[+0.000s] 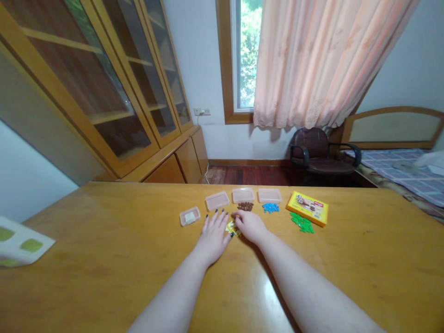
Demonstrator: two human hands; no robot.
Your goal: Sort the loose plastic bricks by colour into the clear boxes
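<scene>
Yellow pieces (233,228) at lower centre are flanked, apparently for containment, by the left hand (214,235), spread flat, and right hand (252,226), grip indeterminable.

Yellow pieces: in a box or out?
Out: the visible yellow pieces lie on the table between left hand and right hand, with no box around them.

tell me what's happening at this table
A person's left hand lies spread out on the wooden table, beside a small pile of yellow pieces; the right hand, partly curled, is at the same pile. Brown pieces, blue pieces and green pieces lie in separate piles, near four plastic containers and a yellow box.
</scene>
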